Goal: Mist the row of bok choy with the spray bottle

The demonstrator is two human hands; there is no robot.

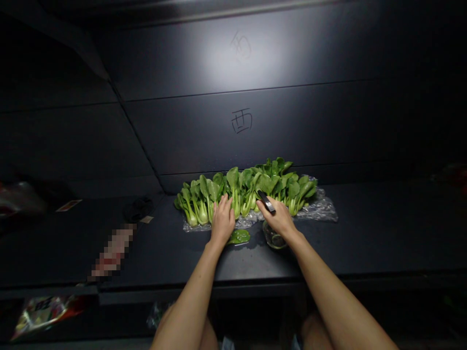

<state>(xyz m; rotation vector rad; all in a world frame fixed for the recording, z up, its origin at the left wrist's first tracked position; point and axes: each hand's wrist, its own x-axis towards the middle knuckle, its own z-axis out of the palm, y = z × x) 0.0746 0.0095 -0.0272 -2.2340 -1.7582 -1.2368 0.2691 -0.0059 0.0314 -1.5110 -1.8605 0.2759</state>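
A row of green bok choy (204, 194) lies at the back of a dark shelf, on clear plastic wrap (323, 209). My left hand (223, 222) rests against the stalks left of centre, its fingers stretched out and holding nothing visible. To its right, my right hand (280, 217) is wrapped round the top of a clear spray bottle (274, 239). The bottle's black head (266, 201) points toward the vegetables. A loose green leaf (239, 236) lies on the shelf between my hands, with wet marks around it.
Behind the vegetables rises a dark panelled wall with a drawn character (242, 120). A blurred-out flat item (113, 253) and a dark crumpled thing (138, 209) lie to the left. A shiny snack bag (45, 313) sits below the shelf's front edge.
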